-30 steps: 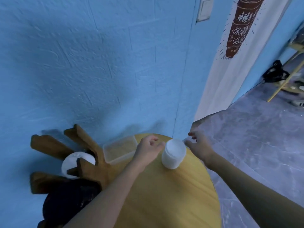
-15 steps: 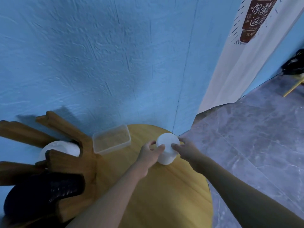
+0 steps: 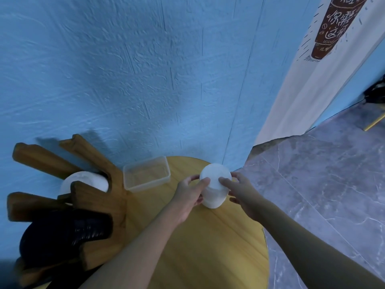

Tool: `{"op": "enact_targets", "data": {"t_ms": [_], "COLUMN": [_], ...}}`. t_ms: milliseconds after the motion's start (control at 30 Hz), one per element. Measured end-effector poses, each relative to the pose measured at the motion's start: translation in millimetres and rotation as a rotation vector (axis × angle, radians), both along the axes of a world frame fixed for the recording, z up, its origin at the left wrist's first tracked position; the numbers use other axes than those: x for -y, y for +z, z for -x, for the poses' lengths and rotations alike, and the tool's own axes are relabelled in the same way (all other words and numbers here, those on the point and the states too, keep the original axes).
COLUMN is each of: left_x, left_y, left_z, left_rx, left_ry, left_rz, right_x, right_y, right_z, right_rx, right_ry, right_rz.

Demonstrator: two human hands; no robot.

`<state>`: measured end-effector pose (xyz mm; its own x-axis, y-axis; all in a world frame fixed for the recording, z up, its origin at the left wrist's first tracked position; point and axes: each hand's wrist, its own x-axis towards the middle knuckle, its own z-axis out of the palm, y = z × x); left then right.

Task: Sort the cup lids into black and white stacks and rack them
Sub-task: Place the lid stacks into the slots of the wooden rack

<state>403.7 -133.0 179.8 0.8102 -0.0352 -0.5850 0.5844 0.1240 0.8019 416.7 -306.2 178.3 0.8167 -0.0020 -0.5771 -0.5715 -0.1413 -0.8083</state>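
Head view: your left hand [image 3: 188, 197] and right hand [image 3: 242, 195] each keep a clasping grip on the white lid stack [image 3: 214, 177]. Squeeze evenly; lift it upright toward the rack [image 3: 98, 197].

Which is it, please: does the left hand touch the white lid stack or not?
Touching. The head view shows the left hand gripping the white lid stack, thumb on top.

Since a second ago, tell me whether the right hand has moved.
Yes. The right hand has closed in leftward onto the white lid stack on the table, which it now grips.

head view | worn high | faces forward-down | near table [image 3: 208, 247] | wall [image 3: 145, 80] behind
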Motion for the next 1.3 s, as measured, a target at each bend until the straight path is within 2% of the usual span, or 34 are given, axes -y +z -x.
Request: {"op": "enact_targets", "data": {"t_ms": [233,433,767,1000,1300], "left_x": [-23,-80,-215,-306,-344], "left_y": [39,92,183,195,149], "left_z": [5,25,74,99,88], "left_rx": [0.118,0.292,0.617,0.543,0.43], "left_ry": [0.029,0.076,0.181,0.096,-0.012], "left_rz": [0.104,0.114,-0.263,-0.291,-0.319], "right_x": [-18,-62,-186,-257,-292], "right_y": [44,115,194,190,144], "right_z": [5,21,40,47,36], "right_rx": [0.112,0.273,0.454,0.447,0.329], "right_ry": [0.001,0.141,0.351,0.499,0.528], "right_rz": [-0.072,-0.112,-0.274,-0.224,-0.158]}}
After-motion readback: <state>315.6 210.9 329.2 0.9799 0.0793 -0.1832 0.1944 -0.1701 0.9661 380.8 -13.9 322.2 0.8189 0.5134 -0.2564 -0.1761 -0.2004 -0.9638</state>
